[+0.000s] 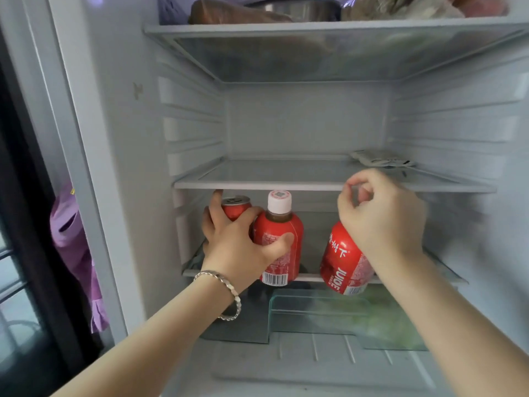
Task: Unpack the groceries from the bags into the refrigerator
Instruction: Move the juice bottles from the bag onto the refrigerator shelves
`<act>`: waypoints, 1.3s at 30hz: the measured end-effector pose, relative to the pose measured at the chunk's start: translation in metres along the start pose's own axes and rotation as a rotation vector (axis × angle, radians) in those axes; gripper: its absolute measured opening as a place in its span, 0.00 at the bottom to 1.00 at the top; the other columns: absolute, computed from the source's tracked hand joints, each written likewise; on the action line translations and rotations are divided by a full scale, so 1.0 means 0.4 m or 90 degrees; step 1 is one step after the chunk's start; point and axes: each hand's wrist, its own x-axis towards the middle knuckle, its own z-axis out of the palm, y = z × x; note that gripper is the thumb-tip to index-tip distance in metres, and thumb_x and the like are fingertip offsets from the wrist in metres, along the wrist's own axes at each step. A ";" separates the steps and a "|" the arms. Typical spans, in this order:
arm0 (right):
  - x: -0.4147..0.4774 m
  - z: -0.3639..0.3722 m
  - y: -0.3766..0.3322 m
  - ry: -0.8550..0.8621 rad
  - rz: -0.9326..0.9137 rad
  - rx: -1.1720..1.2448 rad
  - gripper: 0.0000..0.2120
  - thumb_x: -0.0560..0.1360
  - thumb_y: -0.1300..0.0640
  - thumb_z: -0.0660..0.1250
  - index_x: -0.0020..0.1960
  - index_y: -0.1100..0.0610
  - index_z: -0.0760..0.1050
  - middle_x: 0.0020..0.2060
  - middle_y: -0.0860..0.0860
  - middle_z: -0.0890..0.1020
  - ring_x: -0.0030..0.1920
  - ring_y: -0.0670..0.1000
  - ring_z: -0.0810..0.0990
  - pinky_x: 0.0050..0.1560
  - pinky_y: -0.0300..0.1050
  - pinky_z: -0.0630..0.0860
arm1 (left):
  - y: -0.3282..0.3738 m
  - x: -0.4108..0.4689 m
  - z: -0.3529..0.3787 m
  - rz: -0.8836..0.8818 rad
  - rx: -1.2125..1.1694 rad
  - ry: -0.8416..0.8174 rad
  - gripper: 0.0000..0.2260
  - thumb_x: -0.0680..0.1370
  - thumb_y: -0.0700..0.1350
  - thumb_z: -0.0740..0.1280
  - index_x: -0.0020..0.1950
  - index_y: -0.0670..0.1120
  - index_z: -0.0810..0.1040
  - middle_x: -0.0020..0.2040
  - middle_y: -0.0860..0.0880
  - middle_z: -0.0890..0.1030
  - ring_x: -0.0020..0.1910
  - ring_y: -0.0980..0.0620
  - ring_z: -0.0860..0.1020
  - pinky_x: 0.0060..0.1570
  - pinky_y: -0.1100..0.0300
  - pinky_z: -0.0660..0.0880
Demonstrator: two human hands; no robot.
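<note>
At the far left, well away from either grip, a purple cloth (75, 253) hangs beside the open white refrigerator (309, 121). The left hand (240, 249), with a silver link bracelet (229, 293) on its wrist, reaches onto the lower glass shelf (310, 277). Its fingers curl round the far side of a red drink can with a silver top (235, 208), and its thumb presses the front of a red-labelled plastic bottle with a white cap (279, 239). Both stand upright and touch each other inside that one clasp, at the left end of the shelf.

To the right of this grip, with a gap of bare shelf between, the right hand (382, 214) holds a second red-labelled juice bottle (343, 262). Its fingers are curled over the bottle's top, thumb and forefinger bent into a ring. The cap is hidden behind the hand, so I cannot tell just how it is pinched. This bottle hangs tilted below the grip, its base at the front edge of the lower shelf; whether it touches there I cannot tell.

Just above both hands runs the middle glass shelf (257, 185). A flat whitish packet (382, 160) lies on it, behind and above the right hand. High above both grips, the top shelf (286, 30) bears a steel pot (294, 8) and a brown wrapped package (229, 13). Below the held bottle lies a greenish glass drawer cover (315, 308).
</note>
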 end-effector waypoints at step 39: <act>-0.090 0.196 -0.060 -0.512 0.218 0.403 0.19 0.78 0.46 0.60 0.66 0.50 0.66 0.59 0.48 0.76 0.56 0.46 0.76 0.53 0.36 0.74 | -0.093 0.031 0.023 0.106 -0.044 -0.008 0.26 0.75 0.53 0.65 0.71 0.63 0.59 0.71 0.65 0.37 0.75 0.50 0.47 0.71 0.52 0.59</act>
